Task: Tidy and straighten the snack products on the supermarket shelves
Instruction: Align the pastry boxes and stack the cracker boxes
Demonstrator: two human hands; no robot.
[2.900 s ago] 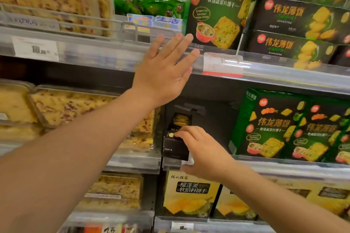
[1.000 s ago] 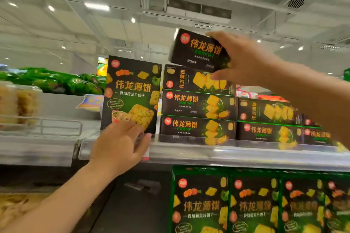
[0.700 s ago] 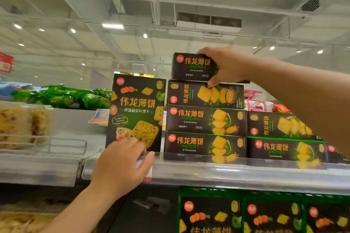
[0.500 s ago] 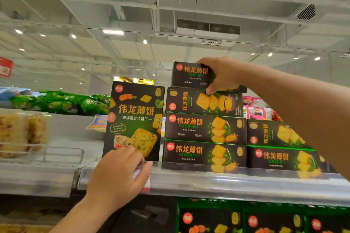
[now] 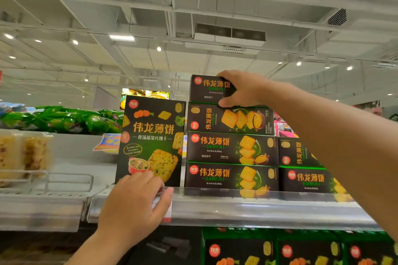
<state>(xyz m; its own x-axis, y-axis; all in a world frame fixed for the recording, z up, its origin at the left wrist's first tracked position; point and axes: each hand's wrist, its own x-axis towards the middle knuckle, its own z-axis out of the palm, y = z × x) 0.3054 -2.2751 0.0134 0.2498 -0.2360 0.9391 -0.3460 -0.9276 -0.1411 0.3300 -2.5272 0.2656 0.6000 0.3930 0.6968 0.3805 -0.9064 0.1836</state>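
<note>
My right hand (image 5: 243, 89) grips a dark cracker box (image 5: 207, 89) that lies on top of a stack of three like boxes (image 5: 230, 148) on the top shelf. My thumb is under the box's front edge and my fingers curl over its top. Left of the stack stands a tall dark-green cracker box (image 5: 151, 140), upright and facing front. My left hand (image 5: 134, 204) rests on the shelf's front rail (image 5: 247, 211) just below that tall box, fingers curled over the edge and covering a price tag.
A lower stack of two dark boxes (image 5: 301, 168) sits right of the tall stack. Green snack bags (image 5: 62, 119) lie at the back left, clear trays of pastries (image 5: 23, 153) behind a wire guard at far left. Green cracker boxes (image 5: 290, 249) fill the shelf below.
My right hand lifted the dark box from a lower shelf and brought it down onto the top of the stack. My left hand stayed on the shelf rail.
</note>
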